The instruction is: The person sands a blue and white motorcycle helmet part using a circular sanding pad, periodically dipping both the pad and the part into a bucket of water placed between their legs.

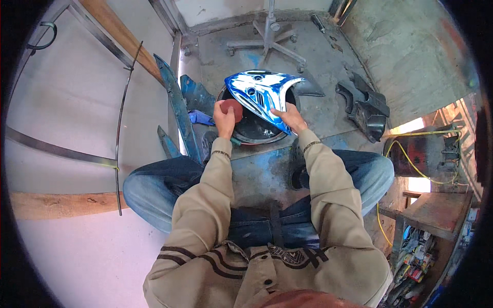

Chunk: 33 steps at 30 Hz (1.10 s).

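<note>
My right hand (292, 118) grips the near right end of a glossy blue and white plastic fairing panel (264, 84), thumb on top. The panel is held tilted above a round black basin (251, 131), which has dark liquid in it. In my left hand (224, 119) is a reddish-brown round sanding pad (233, 109), pinched between thumb and fingers. It sits at the panel's left edge; whether it touches the panel I cannot tell.
Blue painted panels (177, 102) lean at the left wall by a blue crumpled packet (201, 117). Black plastic parts (365, 108) lie on the floor at right. A wheeled stand base (268, 43) is beyond the basin. A yellow cable (405, 156) hangs at right near a wooden shelf (434, 213).
</note>
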Each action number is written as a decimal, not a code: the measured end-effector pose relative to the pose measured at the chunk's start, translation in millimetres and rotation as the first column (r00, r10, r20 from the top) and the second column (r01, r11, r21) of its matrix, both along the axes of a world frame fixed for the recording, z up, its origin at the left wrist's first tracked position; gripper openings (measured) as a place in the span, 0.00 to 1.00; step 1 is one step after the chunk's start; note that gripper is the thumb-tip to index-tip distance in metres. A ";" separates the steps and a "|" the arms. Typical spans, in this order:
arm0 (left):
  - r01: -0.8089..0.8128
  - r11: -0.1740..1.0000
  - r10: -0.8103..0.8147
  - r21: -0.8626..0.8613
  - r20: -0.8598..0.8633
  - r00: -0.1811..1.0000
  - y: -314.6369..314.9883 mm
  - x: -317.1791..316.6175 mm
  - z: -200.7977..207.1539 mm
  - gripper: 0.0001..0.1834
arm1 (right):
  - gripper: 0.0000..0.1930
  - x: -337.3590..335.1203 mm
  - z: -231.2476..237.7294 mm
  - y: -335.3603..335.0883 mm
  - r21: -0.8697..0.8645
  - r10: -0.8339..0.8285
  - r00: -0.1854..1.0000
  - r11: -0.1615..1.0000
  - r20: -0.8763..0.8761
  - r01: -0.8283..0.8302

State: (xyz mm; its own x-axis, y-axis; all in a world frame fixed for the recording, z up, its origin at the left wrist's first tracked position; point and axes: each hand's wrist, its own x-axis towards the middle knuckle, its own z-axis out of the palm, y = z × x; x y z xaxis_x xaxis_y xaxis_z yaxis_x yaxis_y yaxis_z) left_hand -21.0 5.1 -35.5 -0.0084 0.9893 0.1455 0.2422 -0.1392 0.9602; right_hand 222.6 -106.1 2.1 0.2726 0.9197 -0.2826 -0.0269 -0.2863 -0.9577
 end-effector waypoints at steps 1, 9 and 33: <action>-0.026 0.999 0.026 0.021 0.003 1.000 4.1 -4.8 -0.2 0.18 | 0.25 -5.3 3.6 1.6 0.060 -0.019 0.999 0.998 0.047 0.016; 0.059 0.991 -0.032 -0.122 0.214 0.976 6.9 -6.3 23.7 0.21 | 0.32 -8.4 -8.0 14.3 0.118 -0.196 0.920 0.979 0.339 0.165; 0.875 0.283 -0.424 0.392 -0.768 0.481 -37.4 31.0 39.3 0.23 | 0.37 -14.6 -19.5 9.2 0.150 -0.231 0.666 0.973 0.709 0.177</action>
State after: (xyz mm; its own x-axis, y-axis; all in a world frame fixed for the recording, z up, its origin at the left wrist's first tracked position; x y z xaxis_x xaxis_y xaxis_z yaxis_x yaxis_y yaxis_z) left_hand 10.1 -32.3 3.8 0.8694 0.1580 0.4682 0.0434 -0.9683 0.2461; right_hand 208.0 -96.9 -17.4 0.5492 0.8244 0.1369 0.6251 -0.2965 -0.7220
